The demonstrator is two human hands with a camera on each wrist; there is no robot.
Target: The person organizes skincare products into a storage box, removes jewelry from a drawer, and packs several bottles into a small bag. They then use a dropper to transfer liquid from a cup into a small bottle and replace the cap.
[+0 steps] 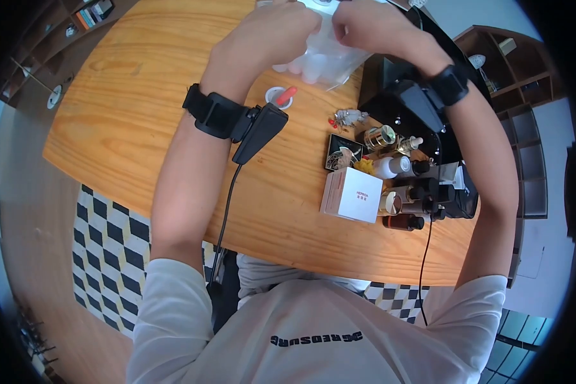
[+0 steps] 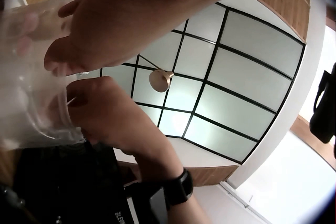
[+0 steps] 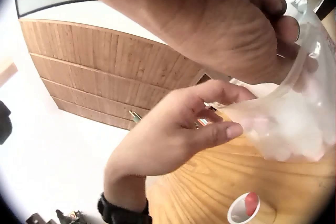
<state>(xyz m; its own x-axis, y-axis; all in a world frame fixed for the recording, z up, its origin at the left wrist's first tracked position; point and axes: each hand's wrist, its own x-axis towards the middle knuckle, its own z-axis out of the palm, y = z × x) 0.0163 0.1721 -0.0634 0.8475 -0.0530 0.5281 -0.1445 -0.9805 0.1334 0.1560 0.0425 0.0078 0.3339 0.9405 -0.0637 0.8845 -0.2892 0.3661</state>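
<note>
A translucent plastic bag (image 1: 329, 54) with several rounded white and pinkish pieces inside is at the far side of the wooden table. My left hand (image 1: 275, 32) pinches one side of its mouth; in the right wrist view the left thumb (image 3: 231, 130) lies on the near side of the film. My right hand (image 1: 377, 27) grips the opposite edge of the bag, its fingertips partly hidden behind the rim in the right wrist view. The left wrist view shows the bag's side (image 2: 26, 103) bulging beside both hands.
Nearer me stands a small white cup (image 1: 270, 96) with a pink-red piece (image 1: 287, 95) in it. A white box (image 1: 354, 195), a small black tray (image 1: 331, 157) and several bottles (image 1: 403, 221) crowd the right side. A black case (image 1: 377, 86) stands beside my right forearm.
</note>
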